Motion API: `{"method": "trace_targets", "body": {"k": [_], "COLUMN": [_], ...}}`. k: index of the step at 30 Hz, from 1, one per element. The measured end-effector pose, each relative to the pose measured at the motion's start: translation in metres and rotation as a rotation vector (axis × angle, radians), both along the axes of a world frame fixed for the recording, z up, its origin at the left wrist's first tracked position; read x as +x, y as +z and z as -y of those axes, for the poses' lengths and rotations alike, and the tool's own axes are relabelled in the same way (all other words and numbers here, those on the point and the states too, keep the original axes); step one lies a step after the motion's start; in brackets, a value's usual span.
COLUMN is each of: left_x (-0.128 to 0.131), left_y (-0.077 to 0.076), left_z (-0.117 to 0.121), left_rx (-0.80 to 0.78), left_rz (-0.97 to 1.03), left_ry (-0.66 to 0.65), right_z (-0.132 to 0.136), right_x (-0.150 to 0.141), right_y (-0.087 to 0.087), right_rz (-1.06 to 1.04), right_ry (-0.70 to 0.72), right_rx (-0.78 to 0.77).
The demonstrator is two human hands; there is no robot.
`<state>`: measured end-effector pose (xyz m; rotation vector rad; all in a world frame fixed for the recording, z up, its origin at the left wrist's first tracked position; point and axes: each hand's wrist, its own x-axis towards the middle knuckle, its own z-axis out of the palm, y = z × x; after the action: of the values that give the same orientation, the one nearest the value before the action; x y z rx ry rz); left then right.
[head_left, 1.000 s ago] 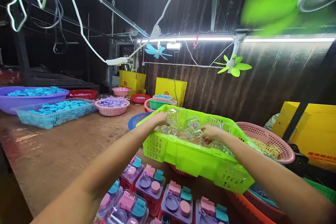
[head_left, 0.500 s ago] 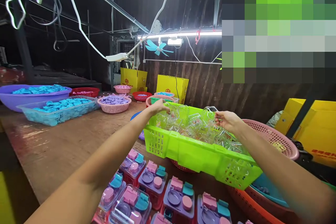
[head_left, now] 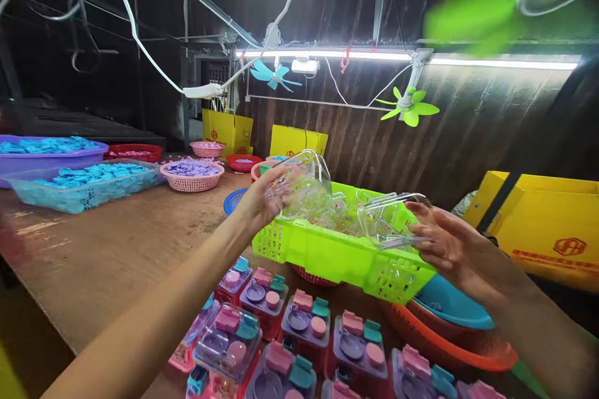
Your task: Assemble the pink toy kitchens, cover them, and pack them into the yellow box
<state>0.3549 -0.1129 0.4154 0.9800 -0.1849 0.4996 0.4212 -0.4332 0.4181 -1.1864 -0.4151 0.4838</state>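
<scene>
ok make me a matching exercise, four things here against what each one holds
1. right hand
2. green crate
3. purple basin
4. nearer left pink basket

a. purple pieces
b. a single clear plastic piece
c. blue pieces
d. a heap of clear plastic pieces

Pairs: 1-b, 2-d, 3-c, 4-a

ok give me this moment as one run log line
left hand: holds a clear cover | right hand: holds another clear cover | lime-green crate: clear pieces inside | nearer camera: colourful toy units
</scene>
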Motion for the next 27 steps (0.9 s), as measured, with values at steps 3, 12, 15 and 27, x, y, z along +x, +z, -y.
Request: {"method": "trace_targets", "body": {"k": [3,12,15,27], "left_x": [-0.047,-0.115,-0.125,-0.154], "left_y": [-0.044,-0.166,-0.173,-0.16], "left_z": [0.033,0.127,0.133,0.092], "left_rx": [-0.127,-0.518,-0.658,-0.615], "left_rz": [-0.166,-0.335,-0.408,-0.435], "left_ry": [-0.228,-0.549,-0.442,-0.16], "right_z": [0.024,0.012,0.009,-0.016], "right_x": [-0.024,-0.08,-0.089,-0.085], "right_y": [-0.033,-0.121,-0.135,-0.145], "right_rz": [-0.058,-0.067,0.347,1.2], "right_ry": [-0.059,0.071,0.041,-0.089], "right_rx": [-0.018,-0.259,-0.486,-0.875]}}
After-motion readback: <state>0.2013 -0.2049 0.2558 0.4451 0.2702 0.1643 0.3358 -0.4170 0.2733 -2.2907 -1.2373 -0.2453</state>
